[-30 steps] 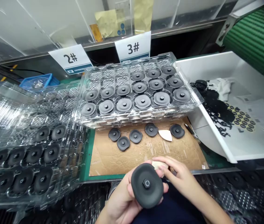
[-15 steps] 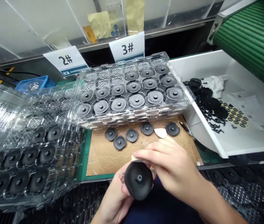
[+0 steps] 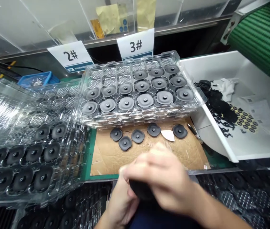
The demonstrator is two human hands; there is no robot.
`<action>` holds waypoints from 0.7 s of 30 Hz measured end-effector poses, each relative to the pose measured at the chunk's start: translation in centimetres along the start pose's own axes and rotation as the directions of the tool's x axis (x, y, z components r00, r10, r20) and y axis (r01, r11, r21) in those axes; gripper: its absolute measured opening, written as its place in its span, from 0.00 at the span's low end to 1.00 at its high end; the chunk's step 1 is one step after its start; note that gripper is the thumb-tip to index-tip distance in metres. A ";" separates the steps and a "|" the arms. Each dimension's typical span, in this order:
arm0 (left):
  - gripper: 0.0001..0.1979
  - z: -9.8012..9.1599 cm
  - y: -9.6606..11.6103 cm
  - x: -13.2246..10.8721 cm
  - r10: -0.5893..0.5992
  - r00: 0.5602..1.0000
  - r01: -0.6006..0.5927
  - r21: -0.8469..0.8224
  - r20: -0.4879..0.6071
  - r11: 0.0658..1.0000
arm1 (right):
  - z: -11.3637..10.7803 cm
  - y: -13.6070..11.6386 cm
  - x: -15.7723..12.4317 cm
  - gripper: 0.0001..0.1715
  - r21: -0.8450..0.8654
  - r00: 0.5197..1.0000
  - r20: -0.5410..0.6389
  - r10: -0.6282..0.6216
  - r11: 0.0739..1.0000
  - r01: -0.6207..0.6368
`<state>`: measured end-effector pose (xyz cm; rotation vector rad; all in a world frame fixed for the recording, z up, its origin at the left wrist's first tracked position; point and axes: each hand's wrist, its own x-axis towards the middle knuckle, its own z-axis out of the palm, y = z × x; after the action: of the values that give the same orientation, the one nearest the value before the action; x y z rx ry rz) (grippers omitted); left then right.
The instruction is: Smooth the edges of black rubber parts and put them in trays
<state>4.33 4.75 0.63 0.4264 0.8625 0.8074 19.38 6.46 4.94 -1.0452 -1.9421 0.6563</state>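
My left hand grips a round black rubber disc at the bottom centre, just in front of the cardboard sheet. Only the disc's lower left edge shows. My right hand lies over the top of the disc, fingers curled leftward and blurred by motion, covering most of it. What the right fingers hold, if anything, is hidden. Several loose black discs and a small white wedge lie on the cardboard beyond my hands.
A clear tray partly filled with grey discs sits behind the cardboard. Stacked clear trays with black discs fill the left. A white bin with black scraps stands right. Signs 2# and 3# stand behind.
My right hand has swept left and down over the disc, which now is nearly covered. The small white piece seen at its fingertips earlier is out of sight.
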 end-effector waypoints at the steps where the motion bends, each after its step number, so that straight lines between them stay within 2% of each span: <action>1: 0.32 -0.3 0.1 0.0 0.012 1.000 -0.012 -0.026 -0.001 1.000 | 0.1 1.1 -0.3 0.13 0.004 0.993 -0.023 0.117 0.993 -0.117; 3: 0.33 -1.0 0.4 0.0 0.033 0.999 -0.034 -0.120 -0.005 0.992 | 0.6 3.7 -1.8 0.13 -0.019 0.930 -0.070 0.362 0.931 -0.364; 5: 0.30 -1.6 0.8 0.0 0.058 0.998 -0.062 -0.212 -0.027 0.975 | 1.9 6.1 -4.1 0.12 -0.056 0.860 -0.063 0.506 0.859 -0.509; 7: 0.25 -2.1 1.1 -0.1 0.055 0.997 -0.066 -0.272 -0.047 0.960 | 3.7 7.8 -6.5 0.12 -0.071 0.843 -0.019 0.537 0.840 -0.537; 9: 0.25 -2.4 1.2 -0.2 0.028 0.998 -0.044 -0.311 -0.056 0.950 | 5.1 8.3 -8.2 0.11 -0.067 0.845 0.017 0.534 0.844 -0.532; 11: 0.26 -2.5 1.3 -0.2 0.005 0.999 -0.021 -0.325 -0.050 0.945 | 5.7 7.7 -8.5 0.11 -0.058 0.840 0.016 0.542 0.839 -0.541; 13: 0.27 -2.3 1.2 -0.1 0.004 1.000 -0.011 -0.317 -0.023 0.948 | 5.4 6.0 -7.0 0.13 -0.048 0.827 -0.045 0.561 0.825 -0.563; 15: 0.28 -2.1 1.1 0.1 0.017 1.000 -0.017 -0.296 -0.001 0.955 | 4.8 3.6 -4.6 0.15 -0.028 0.841 -0.159 0.517 0.849 -0.527; 17: 0.28 -2.1 1.0 0.2 0.014 1.000 -0.015 -0.272 -0.007 0.962 | 4.4 1.0 -2.2 0.16 -0.016 0.911 -0.239 0.336 0.937 -0.349; 19: 0.27 -2.3 1.0 0.3 -0.008 1.000 0.002 -0.253 -0.021 0.968 | 4.2 -0.9 -0.4 0.16 -0.010 0.972 -0.179 0.150 0.988 -0.155; 21: 0.26 -2.6 1.0 0.3 -0.023 0.999 0.017 -0.234 -0.024 0.972 | 4.0 -1.9 0.5 0.14 0.027 0.993 0.000 0.115 0.993 -0.115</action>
<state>1.86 5.67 -0.43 0.1990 0.7844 0.8864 14.99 5.65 4.41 -1.1468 -1.8770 0.7425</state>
